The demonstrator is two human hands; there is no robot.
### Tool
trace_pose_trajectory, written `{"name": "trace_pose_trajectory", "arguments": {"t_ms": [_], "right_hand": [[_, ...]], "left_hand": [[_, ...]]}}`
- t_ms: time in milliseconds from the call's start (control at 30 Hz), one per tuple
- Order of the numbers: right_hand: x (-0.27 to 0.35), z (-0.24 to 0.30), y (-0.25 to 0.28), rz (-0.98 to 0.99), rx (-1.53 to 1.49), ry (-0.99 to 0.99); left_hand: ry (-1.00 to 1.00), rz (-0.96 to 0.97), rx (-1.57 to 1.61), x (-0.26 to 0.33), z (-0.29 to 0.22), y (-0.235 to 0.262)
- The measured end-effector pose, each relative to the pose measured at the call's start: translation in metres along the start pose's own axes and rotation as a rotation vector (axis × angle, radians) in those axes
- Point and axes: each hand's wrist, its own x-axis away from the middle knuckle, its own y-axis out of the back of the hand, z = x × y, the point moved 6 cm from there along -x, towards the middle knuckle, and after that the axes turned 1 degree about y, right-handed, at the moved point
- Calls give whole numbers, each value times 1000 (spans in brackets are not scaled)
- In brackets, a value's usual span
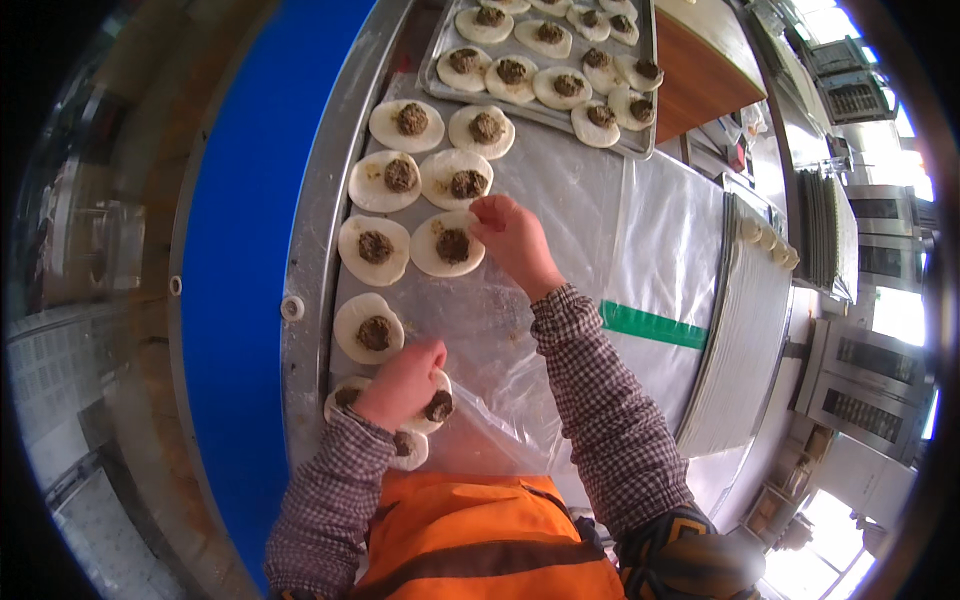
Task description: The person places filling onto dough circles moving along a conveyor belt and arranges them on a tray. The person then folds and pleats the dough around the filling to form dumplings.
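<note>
Flat white dough rounds, each with a dark brown clump of filling, lie in two columns on the plastic-covered table. My right hand (515, 240) is closed, its thumb and fingertips pinched at the right edge of one dough round (424, 243). That round lies flat, its filling uncovered. Closer to me, my left hand (403, 385) is closed, fingers curled in, above a cluster of filled rounds. It partly covers them, and whatever its fingers hold is hidden. Just beyond it lies another filled dough round (352, 322).
A metal tray (654, 90) of more filled rounds stands at the far end. Clear plastic sheeting (560, 230) with a green strip (655, 325) covers the table to the right. A blue surface (255, 200) runs along the left, beside a metal rail. Small pale dough pieces (765, 240) line the right side.
</note>
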Motion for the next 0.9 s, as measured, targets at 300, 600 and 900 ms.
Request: {"name": "trace_pose_trajectory", "arguments": {"t_ms": [300,600,900], "right_hand": [[154,17,-49,414,144,-66],[195,36,-103,554,405,309],[232,3,-59,622,-194,-454]], "left_hand": [[332,86,391,30,25,10],[217,-140,72,107,15,18],[98,27,-449,122,8,-11]]}}
